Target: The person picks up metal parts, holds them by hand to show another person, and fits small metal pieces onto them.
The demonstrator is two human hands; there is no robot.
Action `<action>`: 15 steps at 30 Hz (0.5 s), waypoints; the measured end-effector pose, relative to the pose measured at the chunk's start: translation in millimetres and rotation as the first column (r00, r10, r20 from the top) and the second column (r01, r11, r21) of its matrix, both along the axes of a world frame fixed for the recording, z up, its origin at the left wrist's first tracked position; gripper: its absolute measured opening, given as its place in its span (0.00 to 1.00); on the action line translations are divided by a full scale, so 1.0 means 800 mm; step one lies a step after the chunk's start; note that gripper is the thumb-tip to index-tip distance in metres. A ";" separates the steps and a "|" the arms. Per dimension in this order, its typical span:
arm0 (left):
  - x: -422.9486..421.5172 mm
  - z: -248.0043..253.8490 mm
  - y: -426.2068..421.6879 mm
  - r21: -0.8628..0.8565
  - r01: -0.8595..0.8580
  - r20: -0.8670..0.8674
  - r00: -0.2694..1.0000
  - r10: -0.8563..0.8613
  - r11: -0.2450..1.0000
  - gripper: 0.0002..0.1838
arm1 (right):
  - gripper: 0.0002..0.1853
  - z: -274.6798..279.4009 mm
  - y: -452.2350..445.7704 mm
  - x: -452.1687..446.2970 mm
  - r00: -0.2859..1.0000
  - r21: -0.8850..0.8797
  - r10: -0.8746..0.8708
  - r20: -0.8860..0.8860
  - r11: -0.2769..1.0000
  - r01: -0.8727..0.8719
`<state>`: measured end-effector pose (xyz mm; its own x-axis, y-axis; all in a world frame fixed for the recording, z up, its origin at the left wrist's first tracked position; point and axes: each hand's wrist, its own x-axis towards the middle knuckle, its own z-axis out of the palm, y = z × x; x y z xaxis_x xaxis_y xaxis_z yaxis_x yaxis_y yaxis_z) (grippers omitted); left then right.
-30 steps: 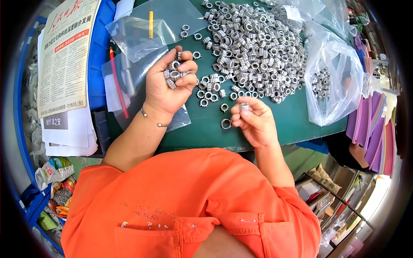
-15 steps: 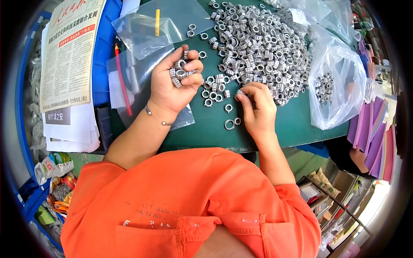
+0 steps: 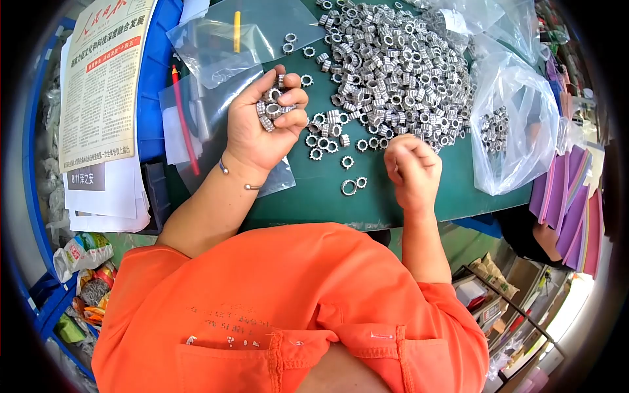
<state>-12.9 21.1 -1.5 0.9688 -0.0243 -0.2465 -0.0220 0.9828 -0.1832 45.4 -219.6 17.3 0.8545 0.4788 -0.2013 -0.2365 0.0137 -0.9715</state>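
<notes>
Several rings [image 3: 272,109] grasped in left hand [image 3: 257,128], left of upper centre, fingers curled round them. Right hand [image 3: 415,169], right of centre, fingers curled, at lower edge of ring pile [image 3: 400,72]; cannot tell whether it grips anything. Pile spreads across top of frame, centre to right, on green table [image 3: 308,208]. Wide ring [image 3: 344,193] lies just beside small ring [image 3: 362,183] near frame centre. Clear bag [image 3: 508,178], right, more rings showing through. Newspaper [image 3: 101,98], upper left.
</notes>
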 end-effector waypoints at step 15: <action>0.000 0.000 0.001 0.003 -0.003 -0.011 1.000 0.003 1.000 0.06 | 0.09 0.010 0.012 -0.015 0.983 -0.101 0.032 -0.179 0.994 -0.051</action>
<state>-12.9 21.9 -1.5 0.9661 -0.0205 -0.2572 -0.0272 0.9832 -0.1805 33.4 -209.9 25.2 0.7808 0.4816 -0.3981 -0.4026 -0.0995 -0.9099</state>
